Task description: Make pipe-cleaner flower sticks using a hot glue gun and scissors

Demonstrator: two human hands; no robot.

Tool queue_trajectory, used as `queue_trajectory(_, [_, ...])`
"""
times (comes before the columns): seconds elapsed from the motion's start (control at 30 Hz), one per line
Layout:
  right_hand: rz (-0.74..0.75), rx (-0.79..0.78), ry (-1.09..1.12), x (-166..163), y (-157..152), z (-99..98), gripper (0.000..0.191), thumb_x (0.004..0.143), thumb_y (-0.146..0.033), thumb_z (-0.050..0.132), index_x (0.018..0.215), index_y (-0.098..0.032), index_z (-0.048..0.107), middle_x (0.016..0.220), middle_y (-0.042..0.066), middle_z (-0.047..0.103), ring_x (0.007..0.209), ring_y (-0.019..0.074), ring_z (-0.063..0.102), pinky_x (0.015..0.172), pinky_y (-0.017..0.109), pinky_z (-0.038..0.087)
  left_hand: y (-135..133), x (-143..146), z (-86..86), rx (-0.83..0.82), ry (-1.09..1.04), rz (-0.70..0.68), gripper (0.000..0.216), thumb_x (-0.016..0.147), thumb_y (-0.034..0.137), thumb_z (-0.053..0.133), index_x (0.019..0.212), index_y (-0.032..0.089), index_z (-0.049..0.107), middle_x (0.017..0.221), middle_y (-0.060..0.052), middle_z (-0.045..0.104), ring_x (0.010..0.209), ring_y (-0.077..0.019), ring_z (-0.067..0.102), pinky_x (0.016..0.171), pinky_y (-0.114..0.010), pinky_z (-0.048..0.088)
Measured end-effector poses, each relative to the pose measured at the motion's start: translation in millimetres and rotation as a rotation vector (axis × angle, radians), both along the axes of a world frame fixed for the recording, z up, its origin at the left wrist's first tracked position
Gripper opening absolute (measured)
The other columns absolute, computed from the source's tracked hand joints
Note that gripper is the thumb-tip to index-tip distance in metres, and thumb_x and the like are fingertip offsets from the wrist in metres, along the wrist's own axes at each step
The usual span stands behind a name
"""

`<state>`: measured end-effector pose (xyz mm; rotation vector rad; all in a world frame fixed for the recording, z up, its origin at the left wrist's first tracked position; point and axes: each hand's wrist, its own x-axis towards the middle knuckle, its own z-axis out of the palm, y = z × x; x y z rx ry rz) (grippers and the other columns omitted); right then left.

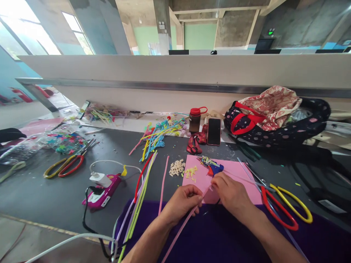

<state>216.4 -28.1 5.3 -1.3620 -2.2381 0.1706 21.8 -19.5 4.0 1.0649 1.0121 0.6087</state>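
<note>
A long pink pipe cleaner (181,229) runs from the lower middle up through both my hands. My left hand (184,203) pinches it between thumb and fingers. Close to its upper end, my right hand (228,190) has its fingertips closed on the same pipe cleaner. Just beyond my right fingers a blue and orange hot glue gun (215,169) lies on a pink sheet (244,181). Small yellow-green pieces (191,173) sit on the sheet's left edge, beside a pile of cream pieces (177,167). Another pink pipe cleaner (164,182) lies left of my hands.
Red and yellow-handled scissors (285,206) lie at right, another pair (64,166) at left. A magenta power strip (105,191) with cables is on the left. Bundled pipe cleaners (157,137), a bottle (195,122), a phone (214,131) and a dotted bag (276,128) stand farther back.
</note>
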Motion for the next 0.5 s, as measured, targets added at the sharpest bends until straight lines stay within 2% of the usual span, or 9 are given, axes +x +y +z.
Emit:
queue_trajectory(0.07, [-0.074,-0.106,0.170,1.0,0.8,3.6,0.016,0.089,-0.019,0.042,0.083,-0.017,0.057,0.080,0.004,0.057,0.072,0.0160,0.054,0.063,0.027,0.040,1.0,1.0,-2.2,-0.013,-0.031,0.026,0.016,0.068,0.026,0.062,0.075,0.015,0.054,0.058,0.003,0.058,0.044,-0.0079,0.053,0.043,-0.019,0.041])
queue_trajectory(0.13, [-0.085,-0.319,0.413,-1.7,-0.7,7.2,0.016,0.087,-0.024,0.046,0.077,-0.017,0.057,0.069,0.000,0.054,0.062,0.0127,0.051,0.056,0.024,0.040,2.8,2.5,-4.5,0.006,-0.091,0.085,0.018,0.070,0.029,0.061,0.075,0.016,0.051,0.061,0.003,0.058,0.044,-0.0075,0.053,0.040,-0.017,0.040])
queue_trajectory(0.23, [-0.031,-0.696,0.761,-12.9,-6.6,8.2,0.015,0.084,-0.028,0.051,0.078,-0.016,0.058,0.054,-0.006,0.046,0.044,0.0077,0.041,0.041,0.019,0.032,5.3,3.7,-7.3,0.048,-0.161,0.180,0.021,0.070,0.031,0.062,0.081,0.016,0.051,0.062,0.004,0.058,0.037,-0.0045,0.046,0.032,-0.014,0.031])
queue_trajectory(0.3, [0.058,-0.827,0.871,-22.2,-10.9,5.6,0.016,0.082,-0.030,0.054,0.083,-0.016,0.061,0.054,-0.006,0.046,0.040,0.0065,0.040,0.037,0.018,0.030,5.3,3.7,-8.6,0.066,-0.147,0.207,0.022,0.070,0.030,0.062,0.084,0.016,0.053,0.055,0.006,0.055,0.033,-0.0039,0.042,0.030,-0.014,0.028])
queue_trajectory(0.37, [0.152,-0.749,0.857,-29.3,-13.5,1.7,0.018,0.083,-0.031,0.054,0.088,-0.017,0.064,0.064,-0.002,0.052,0.046,0.0077,0.047,0.041,0.019,0.038,4.0,3.2,-9.7,0.086,-0.092,0.195,0.020,0.070,0.030,0.062,0.081,0.015,0.055,0.048,0.007,0.052,0.033,-0.0051,0.044,0.031,-0.014,0.030])
queue_trajectory(0.43, [0.201,-0.505,0.744,-32.1,-14.0,-2.6,0.019,0.087,-0.027,0.050,0.095,-0.019,0.065,0.078,0.002,0.055,0.061,0.0114,0.055,0.053,0.023,0.046,2.1,2.6,-10.5,0.120,-0.009,0.175,0.017,0.070,0.029,0.061,0.076,0.014,0.058,0.044,0.006,0.052,0.032,-0.0053,0.043,0.032,-0.015,0.030])
queue_trajectory(0.5, [0.206,-0.273,0.593,-31.5,-13.1,-6.2,0.024,0.090,-0.022,0.045,0.104,-0.021,0.063,0.082,0.005,0.057,0.072,0.0146,0.057,0.064,0.026,0.049,0.8,1.9,-11.0,0.149,0.059,0.159,0.015,0.070,0.028,0.060,0.074,0.013,0.060,0.043,0.005,0.054,0.030,-0.0039,0.039,0.031,-0.015,0.026])
